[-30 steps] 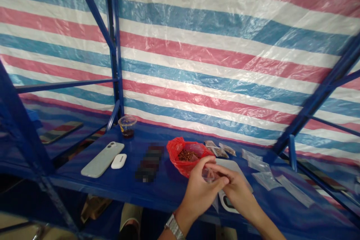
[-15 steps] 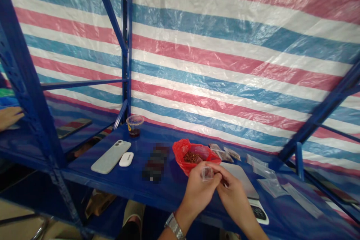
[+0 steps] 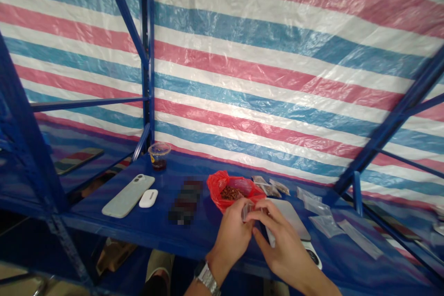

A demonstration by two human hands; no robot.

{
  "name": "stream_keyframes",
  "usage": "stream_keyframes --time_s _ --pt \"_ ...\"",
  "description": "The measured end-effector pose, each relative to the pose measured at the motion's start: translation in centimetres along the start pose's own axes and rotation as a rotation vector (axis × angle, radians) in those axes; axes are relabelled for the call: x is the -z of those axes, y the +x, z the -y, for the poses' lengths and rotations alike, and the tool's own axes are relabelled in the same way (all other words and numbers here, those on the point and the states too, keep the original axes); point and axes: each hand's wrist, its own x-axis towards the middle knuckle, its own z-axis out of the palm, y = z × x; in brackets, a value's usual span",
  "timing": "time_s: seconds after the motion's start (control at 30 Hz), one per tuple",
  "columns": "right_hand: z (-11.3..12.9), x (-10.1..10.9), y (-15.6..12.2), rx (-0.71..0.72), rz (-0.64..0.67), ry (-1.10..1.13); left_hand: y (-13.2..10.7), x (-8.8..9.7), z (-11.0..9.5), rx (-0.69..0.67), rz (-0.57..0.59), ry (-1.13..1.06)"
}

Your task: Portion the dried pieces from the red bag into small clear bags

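Note:
My left hand (image 3: 231, 235), with a metal watch on its wrist, pinches a small clear plastic bag (image 3: 247, 210) just in front of a red plastic bag (image 3: 218, 185) that holds dark reddish-brown bits. My right hand (image 3: 281, 236) is beside it, its thumb and fingers closed on the same small bag. Both hands hover above the blue shelf (image 3: 163, 226), partly over a flat grey scale (image 3: 294, 219).
A phone (image 3: 127, 195), a white earbud case (image 3: 148, 198) and a clear cup (image 3: 158, 155) of dark liquid lie to the left. Small filled bags (image 3: 268, 186) and empty clear bags (image 3: 322, 222) lie right. Blue rack posts (image 3: 145, 51) and a striped tarp stand behind.
My hands have moved slightly left and closer together around the small clear bag. The view has shifted a little.

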Motion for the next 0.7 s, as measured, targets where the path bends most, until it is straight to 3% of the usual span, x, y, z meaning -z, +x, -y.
stream_keyframes --time_s 0.23,0.4,0.47,0.53,0.6,0.7 --pt "-0.2 1.2 0.6 0.035 0.124 -0.037 -0.7 0.6 0.3 -0.050 0.195 0.256" --pt "-0.6 2.2 1.6 0.055 0.133 0.023 -0.4 1.2 0.0 0.023 0.196 0.325" --pt "-1.0 2.1 3.0 0.007 0.075 0.039 0.2 1.9 -0.2 0.070 0.078 0.353" --pt "-1.8 1.3 5.0 -0.067 0.030 -0.046 0.8 2.9 -0.3 0.147 -0.167 0.393" --pt "-2.9 0.0 6.8 -0.125 0.106 -0.182 1.3 3.7 0.1 0.232 -0.384 0.477" --pt "-4.3 -2.1 8.3 -0.222 0.290 -0.339 2.0 4.4 1.6 0.373 -0.479 0.534"
